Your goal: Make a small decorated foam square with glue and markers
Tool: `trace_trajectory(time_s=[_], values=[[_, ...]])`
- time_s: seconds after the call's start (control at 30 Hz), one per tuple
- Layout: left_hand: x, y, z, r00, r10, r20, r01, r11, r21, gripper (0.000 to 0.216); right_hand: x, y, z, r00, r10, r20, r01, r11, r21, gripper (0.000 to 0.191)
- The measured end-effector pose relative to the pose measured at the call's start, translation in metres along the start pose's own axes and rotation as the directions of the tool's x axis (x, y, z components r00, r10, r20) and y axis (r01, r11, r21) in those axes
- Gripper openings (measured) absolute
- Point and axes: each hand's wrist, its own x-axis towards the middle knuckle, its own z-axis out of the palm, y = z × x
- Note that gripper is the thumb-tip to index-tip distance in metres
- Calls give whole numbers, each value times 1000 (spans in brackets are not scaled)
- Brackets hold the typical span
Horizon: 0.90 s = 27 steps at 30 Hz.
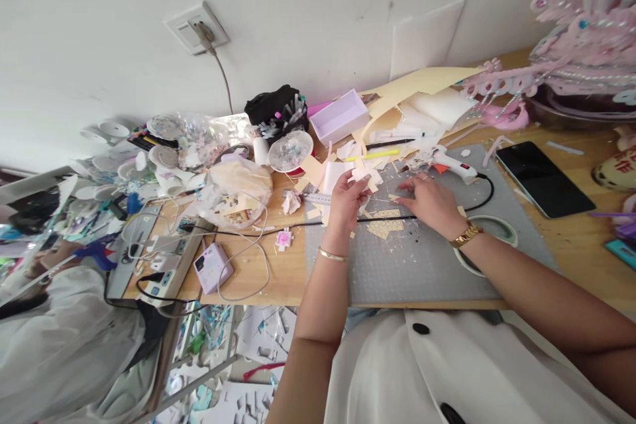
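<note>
My left hand (346,202) is raised over the grey cutting mat (422,265), its fingers closed on a small white paper cut-out (365,175). My right hand (430,201) rests palm down on the mat beside it, with its fingers pressed low on the small cream paper scraps (385,225) there. Whether they pinch a piece I cannot tell. A white hot glue gun (452,164) lies just beyond the right hand, and its black cord (489,189) curves around the wrist. A roll of tape (491,232) sits under my right forearm.
A dark phone (542,179) lies at the right of the mat. A pink ornamental crown (571,46) stands at the far right. A lilac box (339,116), cream paper sheets (422,83), a power strip (159,265), a purple device (212,267) and plastic bags (238,189) crowd the left. Another person's white sleeve (59,344) shows at lower left.
</note>
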Motion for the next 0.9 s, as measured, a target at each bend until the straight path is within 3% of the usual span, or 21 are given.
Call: trace_trajectory(time_s=[0.4,0.63,0.77,0.9], values=[[0,1,0,1000,2,-10,-2,1000,-15,47,4,11,-2,991,-105,77,101,994,45,5],[0,2,1,1000,-14,-25,14,1000,7,45,4,21,-11,981,-188,53,189,982,-7,13],[0,2,1,1000,-12,-26,12,1000,-3,46,3,22,-14,954,-297,43,298,954,-16,16],[0,2,0,1000,-15,-17,15,1000,4,47,3,23,-19,939,-307,157,320,945,-63,11]])
